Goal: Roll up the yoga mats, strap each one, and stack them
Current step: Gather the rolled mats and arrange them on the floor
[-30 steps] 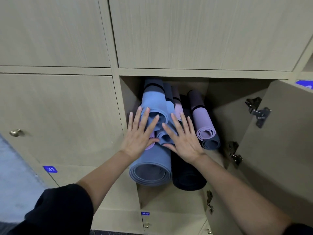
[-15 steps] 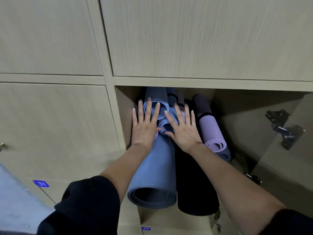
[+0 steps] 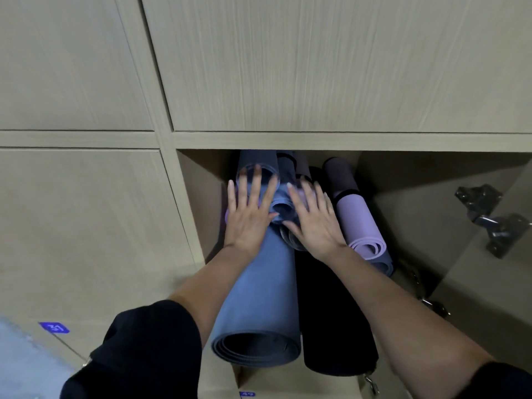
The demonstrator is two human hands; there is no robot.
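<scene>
Several rolled yoga mats are stacked inside an open cabinet compartment (image 3: 198,180). A large blue mat (image 3: 259,300) and a black mat (image 3: 334,312) lie at the bottom and stick out past the front edge. On top of them lie smaller blue rolls (image 3: 283,207) and a lilac mat (image 3: 357,223) with a dark strap. My left hand (image 3: 249,214) presses flat, fingers spread, on the ends of the upper blue rolls. My right hand (image 3: 312,220) presses flat beside it on the middle rolls.
Closed wooden cabinet doors (image 3: 316,61) surround the compartment above and to the left. Its own door (image 3: 489,283) stands open on the right, with metal hinges (image 3: 489,217). Blue number labels (image 3: 54,327) mark lower doors. A strip of grey floor (image 3: 17,364) shows bottom left.
My head has come closer and higher over the compartment. Both hands have pushed the upper rolls deeper into the cabinet, staying flat on their ends.
</scene>
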